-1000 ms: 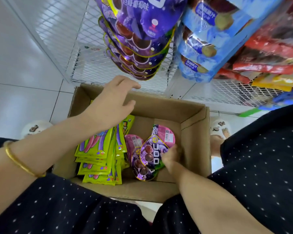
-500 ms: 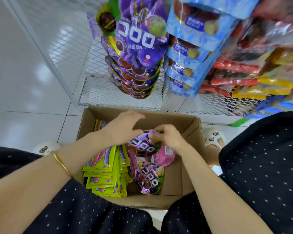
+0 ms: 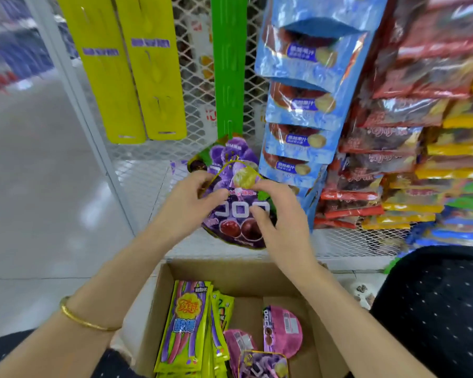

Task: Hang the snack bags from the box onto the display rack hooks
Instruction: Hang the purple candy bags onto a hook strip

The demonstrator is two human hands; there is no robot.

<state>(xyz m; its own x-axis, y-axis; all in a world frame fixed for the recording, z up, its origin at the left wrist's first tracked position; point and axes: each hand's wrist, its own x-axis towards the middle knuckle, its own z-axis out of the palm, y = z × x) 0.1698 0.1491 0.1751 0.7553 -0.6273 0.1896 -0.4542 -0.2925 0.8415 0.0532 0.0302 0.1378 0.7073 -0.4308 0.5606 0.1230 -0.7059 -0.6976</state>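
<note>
A purple grape snack bag (image 3: 239, 211) is held up in front of the wire rack, just below the green hanging strip (image 3: 228, 64). My left hand (image 3: 187, 205) pinches its upper left edge and my right hand (image 3: 280, 222) grips its right side. Behind it another purple bag (image 3: 227, 152) hangs at the strip's lower end. Below, the cardboard box (image 3: 322, 331) holds a stack of green candy bags (image 3: 186, 326), pink-backed bags (image 3: 284, 330) and one more purple bag (image 3: 262, 364).
Two yellow hanging strips (image 3: 126, 66) hang bare at the left of the white mesh rack (image 3: 153, 165). Blue bags (image 3: 300, 105) and red and yellow packs (image 3: 409, 132) crowd the right. Grey floor lies to the left. My dark dotted clothing (image 3: 434, 309) is at the lower right.
Both hands lifted a purple bag out of the box and raised it up to the lower end of the green strip. The view tilted upward, showing more of the rack.
</note>
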